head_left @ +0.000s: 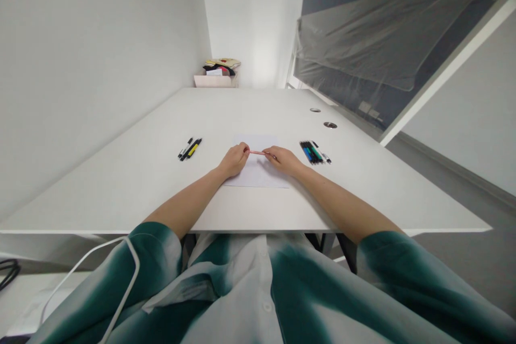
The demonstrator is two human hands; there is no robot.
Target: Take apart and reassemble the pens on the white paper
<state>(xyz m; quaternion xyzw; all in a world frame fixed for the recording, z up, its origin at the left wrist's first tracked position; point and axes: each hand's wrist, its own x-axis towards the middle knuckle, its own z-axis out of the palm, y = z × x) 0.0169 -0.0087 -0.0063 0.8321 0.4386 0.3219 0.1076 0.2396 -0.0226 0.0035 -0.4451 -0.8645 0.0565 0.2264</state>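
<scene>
A thin pink pen (257,152) is held level above a white sheet of paper (258,176) on the table. My left hand (235,159) is closed on its left end, and my right hand (282,159) pinches its right end. To the left of the paper lie a few pens (189,149), black, white and yellow. On the right, a row of several pens (312,152) in black, blue, green and white lies side by side, close to my right hand.
The white table (153,172) runs back to a box (216,80) with cloth items at the far end. Two round metal discs (330,125) sit near its right edge. A plastic-covered dark panel (363,37) stands at the right. A white cable (131,274) hangs at the lower left.
</scene>
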